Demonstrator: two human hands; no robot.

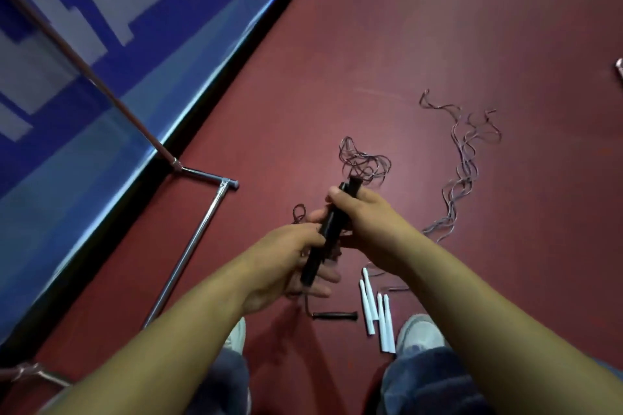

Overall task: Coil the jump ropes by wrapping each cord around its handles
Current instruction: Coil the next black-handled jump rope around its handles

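Observation:
Two black jump-rope handles [328, 232] lie side by side, gripped by both hands above the red floor. My left hand [286, 259] holds their near end and my right hand [367, 222] their far end. A thin dark cord [362, 160] spills in a loose tangle from the far tips, and a small loop [298, 212] shows left of the handles. Several white handles [376, 310] lie on the floor by my right shoe, their pale cord [467, 158] trailing loosely to the far right. A single black handle [333, 315] rests on the floor under my left hand.
A chrome rack base [192, 246] and its slanted pole [101, 91] stand at the left, next to a blue and white wall banner [101, 27]. My shoes [418, 330] and jeans fill the bottom edge. Bare red floor [438, 27] stretches ahead.

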